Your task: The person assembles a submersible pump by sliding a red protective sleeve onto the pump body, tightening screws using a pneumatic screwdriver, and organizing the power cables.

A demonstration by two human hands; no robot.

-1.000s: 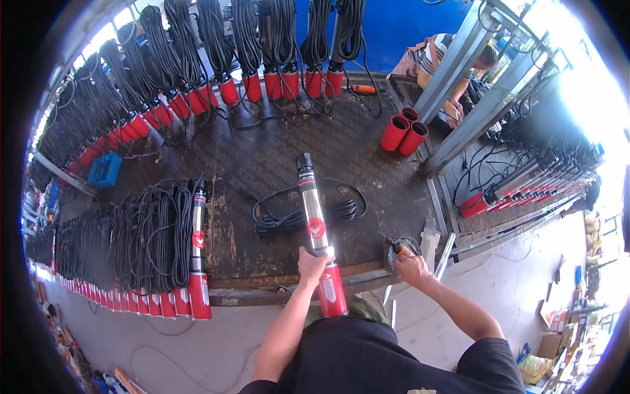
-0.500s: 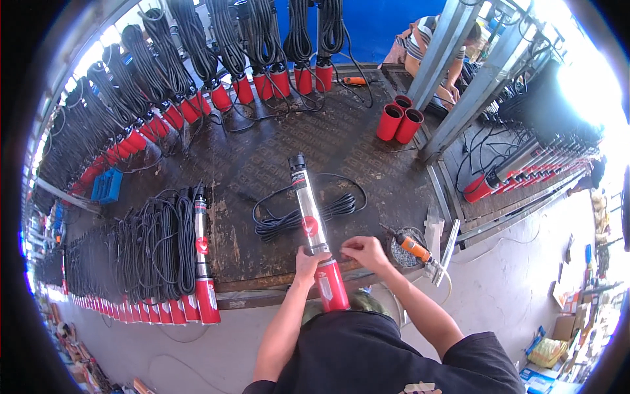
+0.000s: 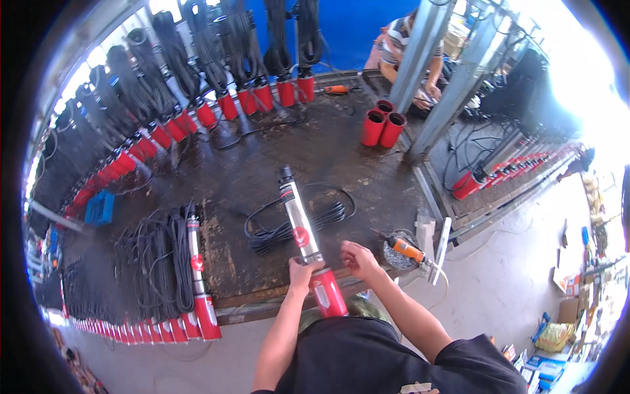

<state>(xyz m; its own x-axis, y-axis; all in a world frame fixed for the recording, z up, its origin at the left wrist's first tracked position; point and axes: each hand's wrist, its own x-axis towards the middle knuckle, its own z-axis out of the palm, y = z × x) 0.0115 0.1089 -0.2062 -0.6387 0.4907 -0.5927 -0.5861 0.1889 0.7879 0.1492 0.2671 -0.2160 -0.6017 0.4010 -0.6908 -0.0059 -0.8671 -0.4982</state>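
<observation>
A long submersible pump (image 3: 295,213), silver with a black top and a red lower end, lies tilted across the table's front edge with its red end against my body. My left hand (image 3: 302,274) is wrapped round it just above the red part. To the right of the pump, apart from it, my right hand (image 3: 358,259) is raised with its fingers curled closed; whatever they hold, if anything, is hidden. Behind the pump lies a coil of black cable (image 3: 269,241). Nearest my right hand, an orange power screwdriver (image 3: 405,248) rests on a round dish of small metal parts (image 3: 396,261).
Finished-looking pumps with cable bundles (image 3: 206,315) line the left edge, and more red-based ones (image 3: 226,105) stand at the back. Three red cups (image 3: 373,128) sit by a metal post (image 3: 430,125). A blue basket (image 3: 99,209) is far left. Another person (image 3: 394,49) works back right.
My right hand's fingers have curled inward, and it has stayed beside the pump. My left hand keeps its hold. The whole view has shifted slightly.
</observation>
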